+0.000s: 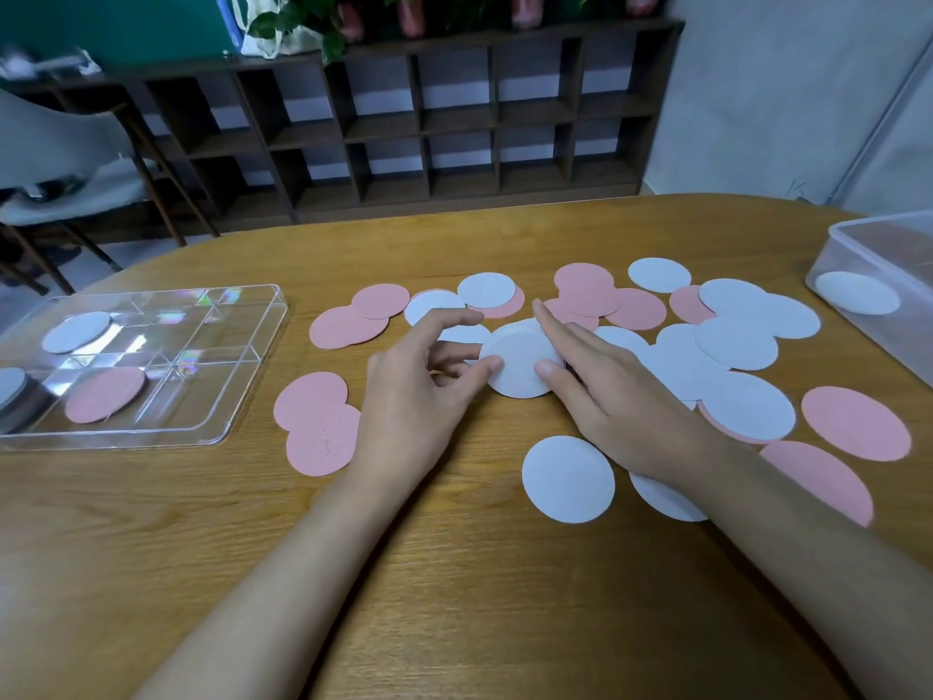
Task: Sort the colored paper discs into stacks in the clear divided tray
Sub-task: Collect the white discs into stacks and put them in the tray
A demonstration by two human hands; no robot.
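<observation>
While the left hand (419,396) pinches a white disc (520,358) with curled fingers, the right hand (616,396) lies straight-fingered against it.

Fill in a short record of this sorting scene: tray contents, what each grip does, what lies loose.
Tray: clear divided plastic tray, holding a white paper disc and a pink paper disc in separate compartments
Left grip: pinches the central white disc
Right grip: straight fingers against the same disc
Loose: pink and white discs scattered on the wooden table
Right edge: clear plastic tub with a lone white disc inside
</observation>
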